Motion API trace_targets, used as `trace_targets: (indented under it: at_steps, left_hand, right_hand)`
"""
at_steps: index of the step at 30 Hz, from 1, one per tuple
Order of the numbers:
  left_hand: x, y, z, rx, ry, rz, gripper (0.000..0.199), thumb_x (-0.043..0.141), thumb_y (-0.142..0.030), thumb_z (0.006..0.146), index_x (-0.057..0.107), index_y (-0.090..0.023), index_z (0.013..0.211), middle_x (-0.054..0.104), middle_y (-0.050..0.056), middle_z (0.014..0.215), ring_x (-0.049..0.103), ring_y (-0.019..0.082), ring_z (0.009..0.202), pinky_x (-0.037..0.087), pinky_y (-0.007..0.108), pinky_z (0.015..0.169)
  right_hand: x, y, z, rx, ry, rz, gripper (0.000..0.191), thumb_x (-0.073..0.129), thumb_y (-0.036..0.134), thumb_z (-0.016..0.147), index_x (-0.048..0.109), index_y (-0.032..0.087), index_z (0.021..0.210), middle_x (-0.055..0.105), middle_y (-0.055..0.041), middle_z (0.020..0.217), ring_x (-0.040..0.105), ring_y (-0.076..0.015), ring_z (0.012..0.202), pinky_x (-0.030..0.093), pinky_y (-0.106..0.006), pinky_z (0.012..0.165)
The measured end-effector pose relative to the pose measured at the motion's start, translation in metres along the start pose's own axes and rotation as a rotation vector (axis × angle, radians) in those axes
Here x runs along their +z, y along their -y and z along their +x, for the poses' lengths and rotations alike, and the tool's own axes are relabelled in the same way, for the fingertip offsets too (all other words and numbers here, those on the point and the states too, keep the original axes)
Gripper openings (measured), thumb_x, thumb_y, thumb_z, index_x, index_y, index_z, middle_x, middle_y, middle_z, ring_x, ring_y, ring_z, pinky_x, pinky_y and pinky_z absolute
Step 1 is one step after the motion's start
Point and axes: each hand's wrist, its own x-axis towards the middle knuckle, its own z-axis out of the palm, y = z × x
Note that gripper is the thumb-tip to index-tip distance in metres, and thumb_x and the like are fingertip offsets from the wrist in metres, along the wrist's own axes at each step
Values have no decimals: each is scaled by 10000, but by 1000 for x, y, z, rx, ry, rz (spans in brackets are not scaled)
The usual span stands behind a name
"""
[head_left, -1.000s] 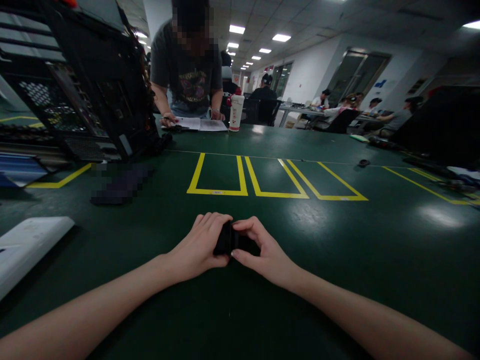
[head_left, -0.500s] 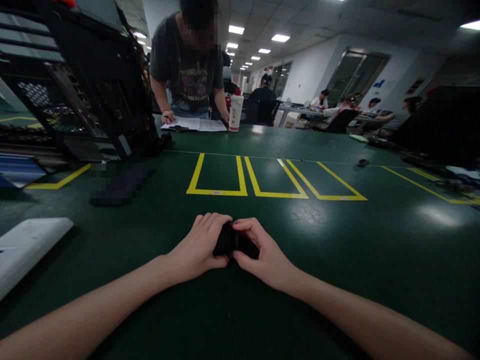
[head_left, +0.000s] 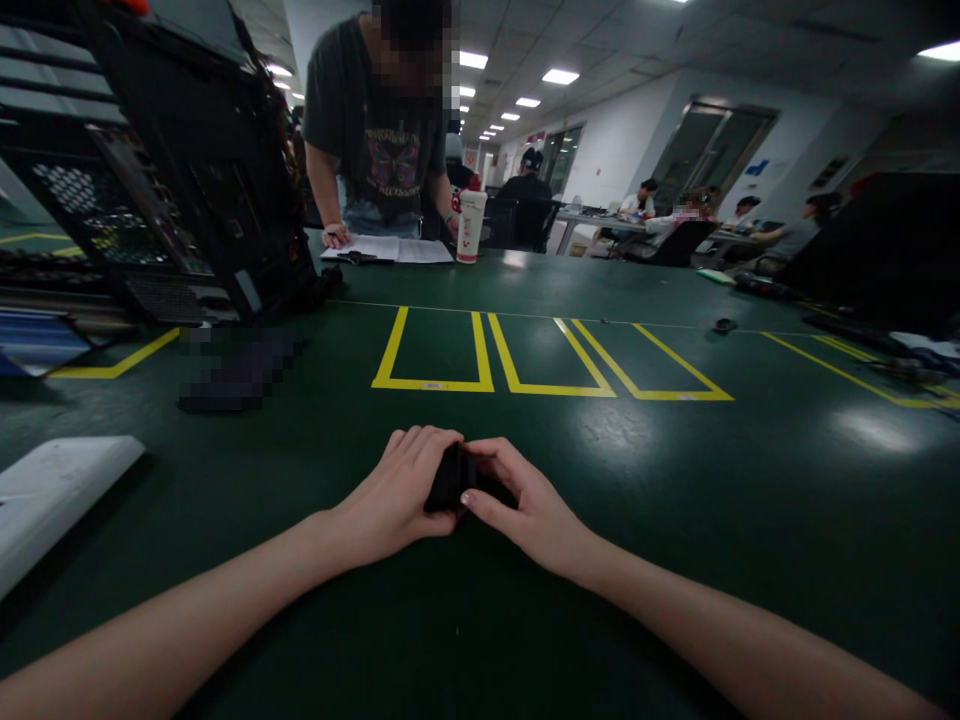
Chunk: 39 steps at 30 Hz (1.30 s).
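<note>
Your left hand [head_left: 394, 495] curls over the left part of a small black object [head_left: 445, 482], its fingers closed around the body with the thumb low on the near side. Your right hand [head_left: 541, 512] meets the object's right end, fingertips and thumb pinching there and the palm arched away from it. The object is on or just above the table [head_left: 465, 640], between your hands and on the near side of the three yellow tape frames [head_left: 555, 389], well short of the table's far edge. Its finer details are too dark to tell.

As for how far along you are, the object is already in your grasp, and the handling looks under way rather than finished, since neither hand has let go. Whether any part of it has been turned, opened or fitted, and how much is left, you cannot tell from here.

To your left lies a white device [head_left: 64, 490], with an open computer case [head_left: 217, 190] beyond it. Toward the far edge, a person [head_left: 382, 160] leans over papers [head_left: 394, 249] beside a cup [head_left: 470, 228].
</note>
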Motion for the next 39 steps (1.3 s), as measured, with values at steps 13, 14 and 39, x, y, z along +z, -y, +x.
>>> trace_targets:
  at_steps: [13, 14, 39]
  left_hand:
    - [3, 2, 0, 8, -22, 2, 585, 676, -164, 686, 360, -201, 1176, 513, 67, 1094, 502, 255, 968, 395, 395, 811]
    - [4, 2, 0, 7, -29, 1, 586, 678, -161, 681, 362, -201, 1173, 514, 64, 1090, 503, 255, 965, 394, 396, 810]
    - [-3, -2, -1, 16, 2, 14, 552, 659, -195, 742, 347, -185, 1197, 510, 84, 1123, 491, 260, 987, 407, 399, 815]
  right_hand:
    - [1, -1, 0, -15, -15, 64, 339, 568, 178, 833, 441, 247, 1140, 522, -36, 1134, 520, -175, 1099, 431, -380, 964]
    - [0, 0, 0, -8, -9, 61, 355, 566, 178, 834, 434, 246, 1157, 521, -39, 1147, 514, -175, 1108, 425, -381, 971]
    - [3, -5, 7, 57, -96, 238, 296, 698, 189, 718, 538, 223, 965, 528, -18, 1060, 565, -188, 1039, 511, -363, 882]
